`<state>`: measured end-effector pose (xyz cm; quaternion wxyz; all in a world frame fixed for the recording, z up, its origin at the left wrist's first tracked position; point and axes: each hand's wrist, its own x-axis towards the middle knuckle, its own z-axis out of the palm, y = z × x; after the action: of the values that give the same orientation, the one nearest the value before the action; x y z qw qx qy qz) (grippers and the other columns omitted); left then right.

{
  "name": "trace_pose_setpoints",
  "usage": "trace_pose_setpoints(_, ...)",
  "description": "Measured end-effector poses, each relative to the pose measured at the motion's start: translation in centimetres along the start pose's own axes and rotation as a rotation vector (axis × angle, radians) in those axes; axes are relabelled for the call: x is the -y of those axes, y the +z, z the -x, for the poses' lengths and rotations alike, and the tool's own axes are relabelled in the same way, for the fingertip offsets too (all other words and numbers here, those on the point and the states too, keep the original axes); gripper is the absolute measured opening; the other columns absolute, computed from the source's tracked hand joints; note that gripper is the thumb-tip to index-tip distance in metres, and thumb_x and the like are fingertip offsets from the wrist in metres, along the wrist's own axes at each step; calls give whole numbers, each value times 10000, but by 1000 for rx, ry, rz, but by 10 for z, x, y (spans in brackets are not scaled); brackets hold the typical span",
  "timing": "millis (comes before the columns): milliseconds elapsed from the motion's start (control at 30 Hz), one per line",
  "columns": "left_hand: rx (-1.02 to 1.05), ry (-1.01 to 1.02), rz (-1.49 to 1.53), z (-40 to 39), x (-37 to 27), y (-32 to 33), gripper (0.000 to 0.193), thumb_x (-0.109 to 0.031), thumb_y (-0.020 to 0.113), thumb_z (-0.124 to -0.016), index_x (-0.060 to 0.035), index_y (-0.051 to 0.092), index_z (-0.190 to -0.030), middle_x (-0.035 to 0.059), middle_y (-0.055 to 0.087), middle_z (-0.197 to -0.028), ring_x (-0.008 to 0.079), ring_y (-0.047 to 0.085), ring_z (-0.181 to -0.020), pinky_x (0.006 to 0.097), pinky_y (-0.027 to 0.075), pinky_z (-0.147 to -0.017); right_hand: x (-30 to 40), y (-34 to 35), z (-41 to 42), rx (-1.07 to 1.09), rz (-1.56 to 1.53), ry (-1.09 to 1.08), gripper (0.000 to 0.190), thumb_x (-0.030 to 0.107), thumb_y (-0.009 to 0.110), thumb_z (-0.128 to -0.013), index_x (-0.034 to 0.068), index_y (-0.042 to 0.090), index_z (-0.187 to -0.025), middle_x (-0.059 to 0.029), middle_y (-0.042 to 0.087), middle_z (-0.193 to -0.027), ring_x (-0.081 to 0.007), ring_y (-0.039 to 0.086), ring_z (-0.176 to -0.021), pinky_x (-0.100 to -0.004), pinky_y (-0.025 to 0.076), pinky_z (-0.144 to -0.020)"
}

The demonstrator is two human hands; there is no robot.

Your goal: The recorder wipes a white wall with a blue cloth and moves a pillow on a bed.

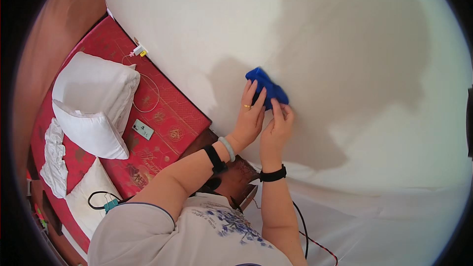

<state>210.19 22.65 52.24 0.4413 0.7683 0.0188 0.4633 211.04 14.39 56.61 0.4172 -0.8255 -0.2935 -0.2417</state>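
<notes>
A folded blue cloth [266, 85] lies flat against the white wall [192, 40]. My left hand [252, 112], with a gold ring and a pale bangle at the wrist, presses spread fingers on the cloth's left and lower part. My right hand [277, 127] is close beside it, its fingertips at the cloth's lower right edge; whether they pinch the cloth or only touch it is hard to tell. Black straps circle both forearms near the wrists. Shadows fall on the wall around the cloth.
At the left is a bed with a red patterned mattress [186, 127], bearing white pillows [88, 133], folded white bedding [99, 81] and a pale green phone [143, 129]. A white charger [138, 50] sits at the wall. Dark wooden furniture [240, 173] stands below my arms, near black and red cables [319, 245].
</notes>
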Motion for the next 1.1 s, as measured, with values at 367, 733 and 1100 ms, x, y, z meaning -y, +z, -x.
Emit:
trace_pose_setpoints(367, 229, -137, -93, 78, 69, -3, 515, 55, 545, -826, 14, 417, -1323, 250, 192, -1478, 450, 178, -1372, 462, 266, -1091, -44, 57, 69, 94, -41, 231, 413, -136, 439, -791, 19, 606, -1136, -176, 505, -1121, -321, 569, -1027, -384, 464, -890)
trace_pose_setpoints(733, 193, -528, 272, 78, 65, -9, 341, -27, 516, -903, 7, 502, -1242, 158, 314, -1424, 291, 443, -1206, 350, 424, -940, -51, 87, 90, -9, -143, 477, 358, -88, 418, -882, 45, 547, -1188, -159, 447, -1180, -266, 549, -1011, -338, 512, -835)
trace_pose_setpoints(1100, 180, -218, 434, -22, -14, -26, 375, -19, 557, -892, -65, 532, -1263, 114, 488, -1079, 173, 548, -886, 257, 506, -703, 15, 15, 22, -328, -127, 349, 346, -76, 414, -891, 52, 564, -1175, -143, 433, -1194, -232, 532, -1015, -306, 514, -824)
